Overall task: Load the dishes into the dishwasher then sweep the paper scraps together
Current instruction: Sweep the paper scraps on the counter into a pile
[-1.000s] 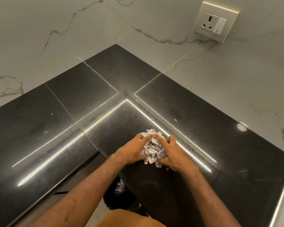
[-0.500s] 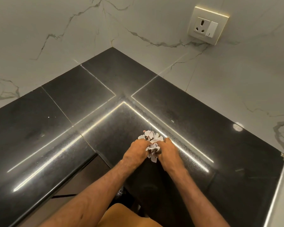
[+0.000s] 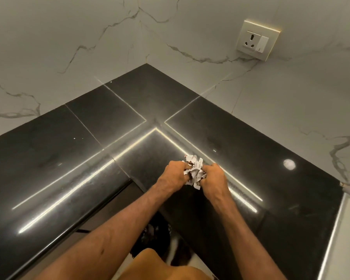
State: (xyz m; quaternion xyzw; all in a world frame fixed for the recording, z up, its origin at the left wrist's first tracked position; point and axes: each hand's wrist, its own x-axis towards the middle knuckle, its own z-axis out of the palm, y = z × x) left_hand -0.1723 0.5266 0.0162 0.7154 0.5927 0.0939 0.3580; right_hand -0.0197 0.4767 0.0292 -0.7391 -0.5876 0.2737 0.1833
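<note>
Dark bin-like thing (image 3: pixel 154 237) sat below table edge; contents unclear. Left grip (image 3: pixel 173 174) and right grip (image 3: pixel 214 176) both curled round paper scraps (image 3: pixel 195 171), wad squeezed between them over black table (image 3: pixel 251 158), near front edge. Loose bits stuck out; slack squeeze could spill them onto table or floor. Wall socket (image 3: pixel 257 40) beyond.

glossy blk l-shaped countertop (image 3: pixel 69 158)

Head-worn view, steeply down onto countertop (image 3: pixel 150 93) corner
</note>
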